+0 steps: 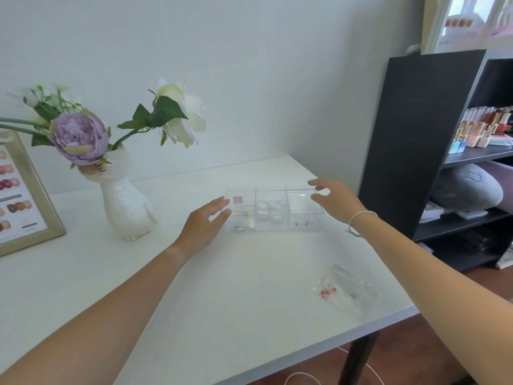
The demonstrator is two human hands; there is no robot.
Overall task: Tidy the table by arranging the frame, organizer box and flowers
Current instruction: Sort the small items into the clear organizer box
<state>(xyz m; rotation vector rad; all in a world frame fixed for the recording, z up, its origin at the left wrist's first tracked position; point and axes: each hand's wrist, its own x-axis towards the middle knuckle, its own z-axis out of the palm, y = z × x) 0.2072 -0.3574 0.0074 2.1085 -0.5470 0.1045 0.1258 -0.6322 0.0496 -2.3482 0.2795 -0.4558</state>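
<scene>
My left hand (204, 227) and right hand (334, 200), both spread and empty, flank the organizer box (273, 209) near the table's (222, 287) far right corner; frame (26, 190) and flowers (83, 134) look placed at the left edge.

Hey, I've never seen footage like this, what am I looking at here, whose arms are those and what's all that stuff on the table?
There is no machine here. The one picture comes from a camera worn on a person's head, looking down at their own bare arms. The left hand and right hand reach to either end of a clear organizer box with small compartments; the fingers are spread, and neither hand grips anything yet. The box sits on a white table. To the left stand a white vase with flowers and a gold picture frame. Near the right edge lies a small clear plastic bag. A dark shelf stands beside the table.
</scene>
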